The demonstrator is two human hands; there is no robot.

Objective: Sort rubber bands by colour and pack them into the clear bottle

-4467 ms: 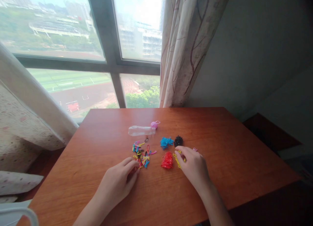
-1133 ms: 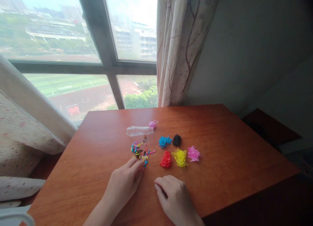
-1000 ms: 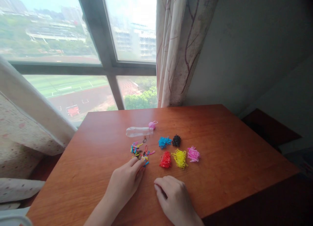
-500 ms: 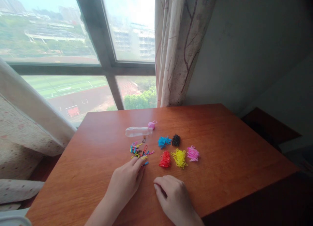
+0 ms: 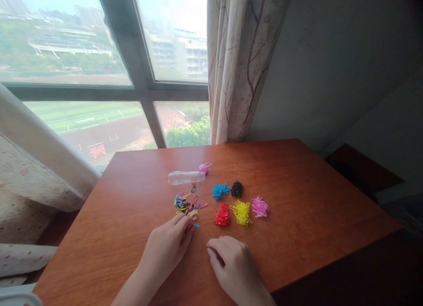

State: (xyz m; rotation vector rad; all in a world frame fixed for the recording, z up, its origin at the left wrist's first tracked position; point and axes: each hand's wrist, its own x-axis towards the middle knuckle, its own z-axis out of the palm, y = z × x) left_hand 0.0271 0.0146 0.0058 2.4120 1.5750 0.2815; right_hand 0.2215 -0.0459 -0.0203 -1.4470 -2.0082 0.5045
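While at the mixed bands (image 5: 183, 206), left hand (image 5: 168, 242) with grip indeterminate, right hand (image 5: 233, 263) loosely curled, hold unclear.

Daylight pours through the window (image 5: 145, 91), bleaching the sky (image 5: 188, 6) nearly white and hazing the buildings beyond. A pale sheen coats the wooden table's (image 5: 297, 200) window side, while the right-hand wall (image 5: 330, 76) sinks into dim grey. Wide-angle stretching skews the edges; the black elastic bands (image 5: 236, 189) blur together.
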